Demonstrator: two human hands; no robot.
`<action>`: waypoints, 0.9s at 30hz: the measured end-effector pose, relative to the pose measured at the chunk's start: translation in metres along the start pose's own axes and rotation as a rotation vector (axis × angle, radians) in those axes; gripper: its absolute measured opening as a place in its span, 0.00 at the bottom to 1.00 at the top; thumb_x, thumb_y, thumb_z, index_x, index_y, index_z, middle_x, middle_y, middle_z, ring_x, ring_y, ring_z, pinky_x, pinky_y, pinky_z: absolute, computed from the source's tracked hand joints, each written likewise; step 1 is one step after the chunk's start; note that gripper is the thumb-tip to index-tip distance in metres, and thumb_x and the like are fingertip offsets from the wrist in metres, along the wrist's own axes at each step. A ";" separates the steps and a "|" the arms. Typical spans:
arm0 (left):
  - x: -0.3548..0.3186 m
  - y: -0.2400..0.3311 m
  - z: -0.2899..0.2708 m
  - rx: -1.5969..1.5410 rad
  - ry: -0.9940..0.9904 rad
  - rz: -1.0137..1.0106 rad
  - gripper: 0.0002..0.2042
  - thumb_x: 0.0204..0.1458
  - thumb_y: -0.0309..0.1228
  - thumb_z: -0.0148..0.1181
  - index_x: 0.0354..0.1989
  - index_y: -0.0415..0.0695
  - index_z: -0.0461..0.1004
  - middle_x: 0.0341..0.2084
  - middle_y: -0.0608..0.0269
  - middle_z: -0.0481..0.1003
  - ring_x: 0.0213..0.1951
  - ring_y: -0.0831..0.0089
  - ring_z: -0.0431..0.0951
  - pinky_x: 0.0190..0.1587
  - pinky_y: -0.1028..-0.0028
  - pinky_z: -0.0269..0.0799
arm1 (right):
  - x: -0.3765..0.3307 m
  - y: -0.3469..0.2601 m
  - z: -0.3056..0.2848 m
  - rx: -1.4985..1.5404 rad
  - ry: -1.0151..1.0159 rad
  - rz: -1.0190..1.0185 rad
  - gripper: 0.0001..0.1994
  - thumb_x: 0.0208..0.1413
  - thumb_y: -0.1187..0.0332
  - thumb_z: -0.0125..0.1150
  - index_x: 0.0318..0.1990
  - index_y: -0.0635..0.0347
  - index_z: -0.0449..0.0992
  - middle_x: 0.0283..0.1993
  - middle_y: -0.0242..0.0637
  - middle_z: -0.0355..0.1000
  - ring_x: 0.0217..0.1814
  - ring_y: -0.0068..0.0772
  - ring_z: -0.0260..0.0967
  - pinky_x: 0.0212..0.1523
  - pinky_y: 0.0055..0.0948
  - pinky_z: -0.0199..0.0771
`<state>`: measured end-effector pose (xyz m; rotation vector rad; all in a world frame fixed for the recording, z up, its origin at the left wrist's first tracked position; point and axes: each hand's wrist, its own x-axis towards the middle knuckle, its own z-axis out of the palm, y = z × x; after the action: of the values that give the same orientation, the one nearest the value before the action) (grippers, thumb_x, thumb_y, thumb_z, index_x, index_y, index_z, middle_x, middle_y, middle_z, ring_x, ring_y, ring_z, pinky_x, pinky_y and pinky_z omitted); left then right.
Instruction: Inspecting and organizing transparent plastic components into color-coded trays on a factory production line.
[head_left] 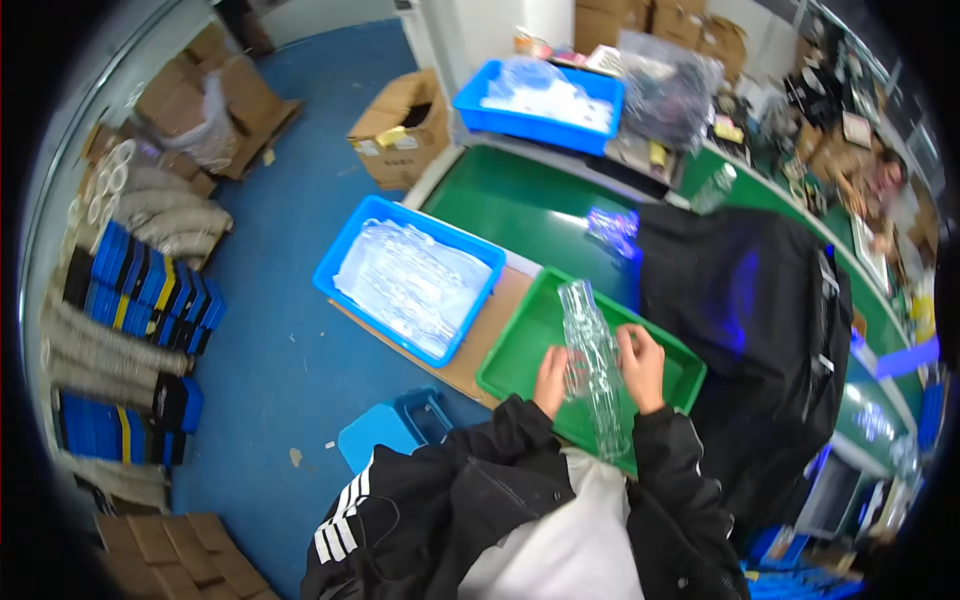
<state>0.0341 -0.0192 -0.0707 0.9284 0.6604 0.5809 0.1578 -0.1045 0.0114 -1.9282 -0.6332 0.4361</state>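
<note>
Lying between left fingers point(552, 363) and right fingers point(629, 340), clear plastic point(599, 370) leaves any pinch unclear.

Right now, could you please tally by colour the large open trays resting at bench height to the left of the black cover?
Blue: 2, the near blue tray and the far blue tray
Green: 1, the green tray beneath the left hand and right hand
Total: 3
</note>
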 end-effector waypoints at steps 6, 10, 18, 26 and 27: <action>0.009 -0.002 -0.006 -0.126 -0.108 -0.325 0.07 0.60 0.33 0.44 0.37 0.42 0.63 0.35 0.57 0.71 0.34 0.65 0.75 0.36 0.63 0.77 | -0.002 0.040 -0.012 -0.260 0.196 -0.125 0.11 0.52 0.65 0.55 0.38 0.63 0.73 0.29 0.37 0.72 0.26 0.36 0.67 0.31 0.30 0.67; 0.022 -0.036 -0.016 -0.270 0.062 -0.451 0.04 0.58 0.28 0.45 0.38 0.41 0.60 0.40 0.54 0.69 0.37 0.62 0.74 0.38 0.59 0.77 | -0.022 0.059 -0.043 -0.377 0.211 -0.054 0.11 0.51 0.65 0.55 0.39 0.61 0.72 0.43 0.39 0.71 0.46 0.41 0.65 0.46 0.32 0.64; 0.045 -0.065 -0.012 -0.310 0.119 -0.444 0.06 0.58 0.24 0.43 0.41 0.40 0.54 0.44 0.50 0.66 0.41 0.59 0.72 0.40 0.55 0.76 | -0.070 0.115 -0.056 -0.715 0.430 -0.025 0.17 0.48 0.68 0.56 0.47 0.59 0.67 0.60 0.42 0.57 0.63 0.48 0.52 0.57 0.40 0.56; 0.048 -0.069 -0.008 -0.249 0.189 -0.349 0.12 0.58 0.26 0.44 0.47 0.39 0.51 0.43 0.51 0.64 0.38 0.63 0.71 0.37 0.61 0.76 | -0.075 0.117 -0.045 -0.828 0.373 0.063 0.22 0.46 0.71 0.56 0.51 0.60 0.63 0.67 0.45 0.44 0.67 0.51 0.45 0.60 0.38 0.55; 0.048 -0.070 -0.012 -0.244 0.188 -0.351 0.12 0.58 0.26 0.44 0.47 0.39 0.51 0.43 0.51 0.64 0.38 0.63 0.71 0.37 0.61 0.76 | -0.076 0.117 -0.045 -0.825 0.374 0.068 0.22 0.46 0.71 0.56 0.51 0.60 0.63 0.67 0.45 0.44 0.67 0.51 0.45 0.60 0.38 0.55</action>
<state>0.0692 -0.0127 -0.1487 0.5173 0.8781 0.4242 0.1498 -0.2235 -0.0746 -2.7212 -0.5373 -0.1977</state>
